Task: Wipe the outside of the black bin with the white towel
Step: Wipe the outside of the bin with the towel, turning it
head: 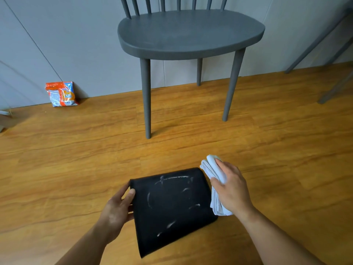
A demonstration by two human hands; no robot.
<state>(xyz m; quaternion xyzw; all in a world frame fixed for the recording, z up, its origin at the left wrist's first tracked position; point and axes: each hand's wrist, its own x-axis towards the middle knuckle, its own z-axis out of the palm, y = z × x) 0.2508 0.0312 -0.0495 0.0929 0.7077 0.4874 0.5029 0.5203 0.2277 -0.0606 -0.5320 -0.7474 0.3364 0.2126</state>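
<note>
Black bin (170, 207) lies on the wooden floor (76, 159), white smears on its upward face — left hand (116, 209) grips its left edge. Right hand (232, 188) presses the bunched white towel (211, 170) against the bin's right side — grey chair (189, 33) stands behind.

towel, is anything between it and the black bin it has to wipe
Nothing visible is. The right hand holds the towel right against the bin on its right side. The left hand grips the bin's left edge, well clear of the towel, and the chair stands farther back on the floor.
</note>
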